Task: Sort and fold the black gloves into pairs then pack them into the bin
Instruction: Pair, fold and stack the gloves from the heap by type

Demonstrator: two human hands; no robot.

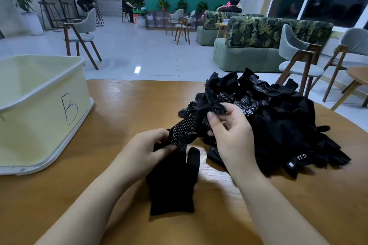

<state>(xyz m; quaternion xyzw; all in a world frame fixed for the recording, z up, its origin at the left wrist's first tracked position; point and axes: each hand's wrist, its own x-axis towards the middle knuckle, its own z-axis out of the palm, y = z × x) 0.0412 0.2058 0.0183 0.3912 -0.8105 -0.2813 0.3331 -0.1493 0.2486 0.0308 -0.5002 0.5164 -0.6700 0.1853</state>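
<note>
Black on black is the risk: I hold a dotted glove [185, 131], my left hand [151, 145] pinching its cuff, my right hand [229, 131] its fingers, above a plain glove [173, 181] on the table [129, 105]. Mismatching seems easy; dragging the pile [278, 121] too. One tag reads "5.11"; the bin [39, 105], left, bears "B".

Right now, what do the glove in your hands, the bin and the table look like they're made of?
Dotted glove, held by left hand and right hand: soft knit fabric, matte black, with pale grip dots, probably rubbery; it drapes limply.
Bin: likely moulded plastic, pale yellow, smooth, with a white rim.
Table: wood or wood-look laminate, glossy; grain lines and light reflections show.
</note>
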